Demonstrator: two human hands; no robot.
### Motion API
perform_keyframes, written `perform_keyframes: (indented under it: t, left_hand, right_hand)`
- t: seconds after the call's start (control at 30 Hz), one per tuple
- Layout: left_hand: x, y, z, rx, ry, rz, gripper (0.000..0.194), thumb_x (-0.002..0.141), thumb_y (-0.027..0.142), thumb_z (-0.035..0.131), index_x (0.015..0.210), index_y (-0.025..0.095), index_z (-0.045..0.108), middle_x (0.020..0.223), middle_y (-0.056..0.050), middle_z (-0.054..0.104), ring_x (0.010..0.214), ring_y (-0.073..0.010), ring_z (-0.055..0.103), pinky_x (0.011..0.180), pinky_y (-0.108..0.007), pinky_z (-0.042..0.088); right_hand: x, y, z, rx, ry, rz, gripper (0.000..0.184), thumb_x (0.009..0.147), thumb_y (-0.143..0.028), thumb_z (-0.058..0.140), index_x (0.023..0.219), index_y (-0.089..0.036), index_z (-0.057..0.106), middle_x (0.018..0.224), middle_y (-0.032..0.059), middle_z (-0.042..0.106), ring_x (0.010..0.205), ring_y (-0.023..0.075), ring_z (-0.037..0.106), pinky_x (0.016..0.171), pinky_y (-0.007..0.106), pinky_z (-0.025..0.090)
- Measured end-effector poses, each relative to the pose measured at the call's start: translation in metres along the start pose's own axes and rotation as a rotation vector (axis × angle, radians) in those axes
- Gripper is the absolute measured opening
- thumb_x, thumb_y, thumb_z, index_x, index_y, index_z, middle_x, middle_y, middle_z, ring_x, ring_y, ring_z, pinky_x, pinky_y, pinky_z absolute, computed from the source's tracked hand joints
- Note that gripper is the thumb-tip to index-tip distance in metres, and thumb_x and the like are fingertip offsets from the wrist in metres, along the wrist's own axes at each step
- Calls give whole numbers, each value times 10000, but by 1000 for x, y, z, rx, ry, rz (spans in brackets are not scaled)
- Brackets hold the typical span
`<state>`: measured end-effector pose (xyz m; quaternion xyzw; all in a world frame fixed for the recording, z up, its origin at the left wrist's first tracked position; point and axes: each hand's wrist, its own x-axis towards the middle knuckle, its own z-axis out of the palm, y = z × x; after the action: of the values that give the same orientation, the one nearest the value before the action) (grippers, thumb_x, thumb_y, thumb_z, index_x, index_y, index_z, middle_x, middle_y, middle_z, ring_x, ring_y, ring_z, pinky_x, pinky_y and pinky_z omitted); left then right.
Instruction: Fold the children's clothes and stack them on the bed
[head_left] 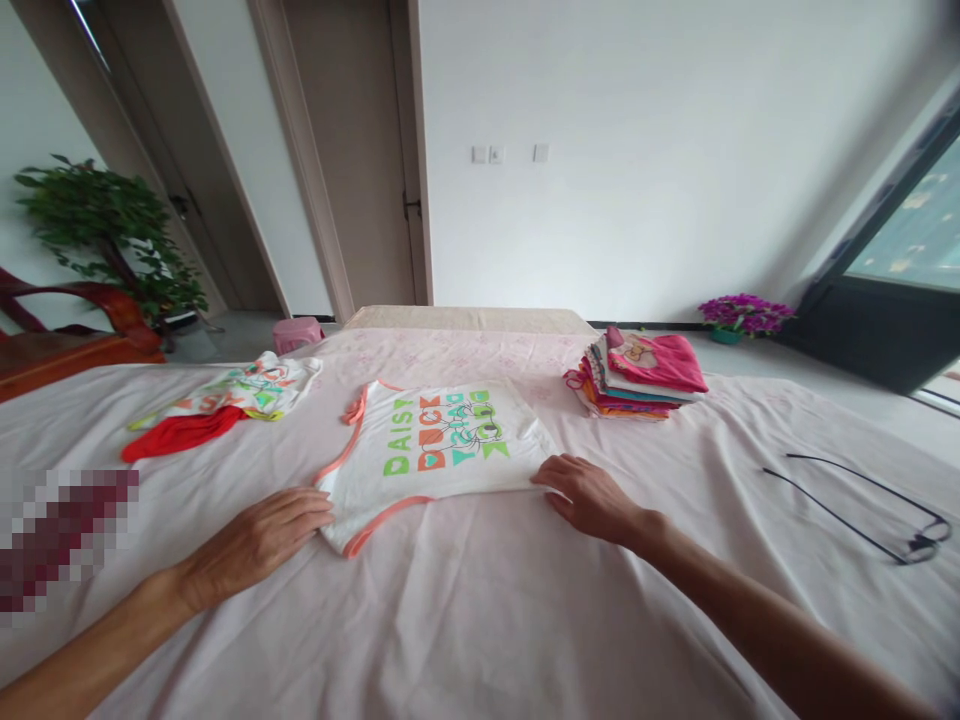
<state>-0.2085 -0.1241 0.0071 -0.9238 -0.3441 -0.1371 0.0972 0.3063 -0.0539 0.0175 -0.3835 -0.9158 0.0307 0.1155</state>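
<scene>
Gripping a white, coral-trimmed, brightly lettered top (442,440) are left hand (262,538) and right hand (589,493).

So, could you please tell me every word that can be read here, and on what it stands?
"DAISY", in green: white sleeveless top with coral trim.
"DUCK", in orange: the same top.
Teal and green lettering farther across that top: not clear enough to quote.
Crumpled white garment with colourful print: lettering too broken by folds to read.
Pink folded cloth garment: no readable words.
</scene>
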Motion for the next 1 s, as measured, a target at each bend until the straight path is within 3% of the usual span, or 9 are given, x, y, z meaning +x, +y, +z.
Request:
perform_keyframes:
  t: [0.17, 0.4, 0.63, 0.73, 0.83, 0.93, 1.0]
  left_hand:
    - [5, -2, 15, 109, 73, -20, 318, 918, 58, 469, 1113, 227, 656, 1105, -10, 705, 1094, -131, 624, 1012, -270, 465]
    - [16, 9, 18, 164, 162, -301, 255, 892, 78, 460, 995, 227, 640, 1037, -17, 674, 941, -141, 652, 831, -263, 483]
    - [76, 19, 17, 12, 147, -519, 240, 803, 58, 438, 862, 230, 595, 927, 11, 660, 855, -138, 646, 737, -247, 473]
    - [102, 20, 29, -138, 112, -597, 246, 837, 148, 476, 1014, 251, 612, 1059, 1, 660, 894, -146, 657, 759, -264, 506]
    - [109, 15, 42, -325, 212, -679, 356, 874, 255, 507, 1227, 233, 540, 1199, -51, 627, 950, -158, 669, 809, -292, 547]
    - [98, 8, 42, -354, 361, -640, 291, 932, 251, 428, 1178, 200, 576, 1159, -76, 649, 1022, -171, 661, 888, -321, 547]
    - [87, 7, 35, -295, 312, -490, 291, 955, 216, 391, 1121, 207, 631, 1136, -65, 675, 1102, -172, 634, 978, -332, 511]
  right_hand:
    - [2, -4, 9, -70, 22, 34, 289, 929, -119, 447, 1071, -212, 681, 997, 68, 666, 933, 209, 581, 828, 324, 451]
    - [-3, -6, 15, -20, 89, 86, 322, 966, -148, 423, 1159, -239, 665, 1071, 67, 660, 970, 198, 580, 885, 321, 460]
    - [-4, -6, 16, 13, 123, 104, 341, 946, -136, 427, 1153, -247, 674, 1087, 72, 666, 993, 202, 592, 904, 338, 474]
    - [-5, -5, 17, 20, 132, 106, 346, 949, -132, 416, 1153, -244, 672, 1093, 74, 664, 999, 201, 591, 906, 342, 477]
    - [-6, -4, 17, 24, 131, 107, 339, 956, -137, 411, 1156, -237, 667, 1101, 75, 661, 1003, 202, 589, 907, 345, 478]
    - [-6, -4, 17, 29, 127, 112, 346, 956, -135, 408, 1164, -241, 663, 1112, 75, 658, 1010, 205, 589, 913, 350, 477]
    - [-6, -4, 16, 32, 125, 118, 353, 951, -132, 408, 1165, -247, 664, 1114, 77, 658, 1009, 207, 590, 914, 354, 477]
